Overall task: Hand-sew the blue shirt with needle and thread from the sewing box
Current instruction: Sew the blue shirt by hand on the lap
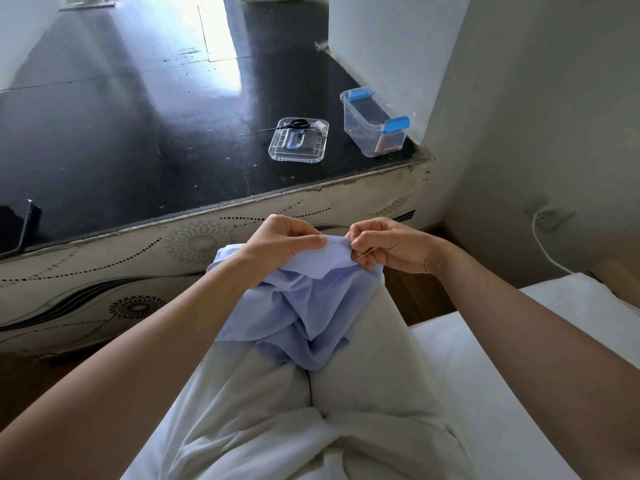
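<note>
Left hand (pixel 277 244), right hand (pixel 391 247): two! One blue shirt (pixel 304 306), one needle (pixel 367 254), one sewing box (pixel 375 133), one lid (pixel 277 152), one spool (pixel 321 125).

A single wide-angle camera worn on the person's head looks forward and steeply down from close above the lap, with the left hand (pixel 280 242) and right hand (pixel 391 245) near mid-frame and the dark desk (pixel 138 133) farther off above.
</note>
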`<state>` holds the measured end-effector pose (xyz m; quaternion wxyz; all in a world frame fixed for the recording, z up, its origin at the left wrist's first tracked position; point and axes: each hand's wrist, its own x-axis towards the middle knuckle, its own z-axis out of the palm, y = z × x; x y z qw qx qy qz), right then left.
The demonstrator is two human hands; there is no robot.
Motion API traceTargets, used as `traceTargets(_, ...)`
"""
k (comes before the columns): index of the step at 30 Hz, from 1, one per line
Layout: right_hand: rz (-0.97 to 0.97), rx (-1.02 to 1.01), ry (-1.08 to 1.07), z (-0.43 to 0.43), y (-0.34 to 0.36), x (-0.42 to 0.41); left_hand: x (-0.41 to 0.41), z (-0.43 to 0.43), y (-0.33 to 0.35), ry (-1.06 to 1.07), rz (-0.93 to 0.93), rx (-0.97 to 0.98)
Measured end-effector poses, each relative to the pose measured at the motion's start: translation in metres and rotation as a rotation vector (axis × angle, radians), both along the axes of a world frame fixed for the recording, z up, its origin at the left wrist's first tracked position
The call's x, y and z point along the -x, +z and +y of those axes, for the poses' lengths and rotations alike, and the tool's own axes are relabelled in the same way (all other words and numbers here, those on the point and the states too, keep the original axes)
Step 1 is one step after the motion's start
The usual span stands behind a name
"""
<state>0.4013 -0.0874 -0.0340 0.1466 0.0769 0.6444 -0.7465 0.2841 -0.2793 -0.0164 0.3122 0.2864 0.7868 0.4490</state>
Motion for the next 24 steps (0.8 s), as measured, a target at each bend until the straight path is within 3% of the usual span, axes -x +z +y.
traceTargets(24,0.056,-0.111,-0.046,-0.0023,0.0028,-0.0019,-0.0008,0.0031,-0.0006,0.013,0.031,-0.006)
